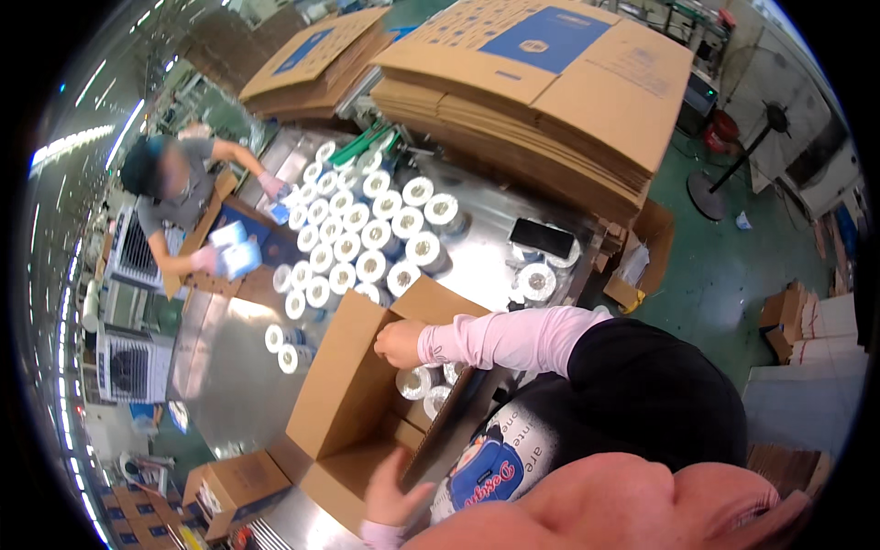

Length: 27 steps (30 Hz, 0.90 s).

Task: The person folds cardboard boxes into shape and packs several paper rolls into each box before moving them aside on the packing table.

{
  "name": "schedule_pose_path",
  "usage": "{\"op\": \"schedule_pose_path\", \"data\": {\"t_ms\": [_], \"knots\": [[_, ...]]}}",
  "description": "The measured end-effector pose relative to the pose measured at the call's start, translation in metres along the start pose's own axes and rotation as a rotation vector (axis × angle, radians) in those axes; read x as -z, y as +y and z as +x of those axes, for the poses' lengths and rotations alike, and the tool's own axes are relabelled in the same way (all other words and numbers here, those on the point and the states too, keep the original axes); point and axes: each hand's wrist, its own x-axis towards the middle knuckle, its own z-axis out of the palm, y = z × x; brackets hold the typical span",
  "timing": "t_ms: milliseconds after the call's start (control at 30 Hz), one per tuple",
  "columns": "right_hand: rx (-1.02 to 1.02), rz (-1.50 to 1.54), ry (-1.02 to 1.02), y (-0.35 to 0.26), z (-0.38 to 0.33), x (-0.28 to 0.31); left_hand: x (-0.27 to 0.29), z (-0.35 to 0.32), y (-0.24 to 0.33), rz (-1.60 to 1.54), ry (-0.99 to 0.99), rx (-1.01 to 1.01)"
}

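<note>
An open cardboard carton [341,385] stands in front of me, its flaps up. Several round, can-like cylinders [414,382] with pale tops lie inside, toward its right end. My right hand [401,345], in a pink sleeve, reaches over the carton beside its far flaps. Its fingers are curled down and closed; whatever may be in them is hidden. Lower, at the carton's near left end, my left hand [394,493] is open with thumb and fingers apart, holding nothing. Many more white-topped cylinders [374,236] stand in rows on the metal table beyond the carton.
Flat cardboard stacks [532,78] rise behind the table. A dark phone [543,237] lies on cylinders at the right. Across the table a co-worker [183,192] holds blue-and-white packages [236,252] over another carton. A filled carton [240,490] sits lower left; a fan [733,170] stands at right.
</note>
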Motion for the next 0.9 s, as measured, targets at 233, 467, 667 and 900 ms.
{"op": "schedule_pose_path", "data": {"t_ms": [233,467,667,900], "knots": [[-0.14,0.38,0.654,0.046,-0.055,0.035,-0.045,-0.011,0.002,0.231,0.567,0.017],[-1.026,-0.184,0.352,0.159,-0.233,-0.008,-0.045,-0.037,-0.002,0.299,0.893,-0.156],[-0.968,-0.303,-0.066,0.105,-0.252,-0.076,-0.05,-0.06,-0.061,0.584,1.017,-0.215],[-1.206,-0.34,0.211,0.125,-0.228,-0.104,-0.066,-0.045,-0.077,0.505,0.996,0.101]]}}
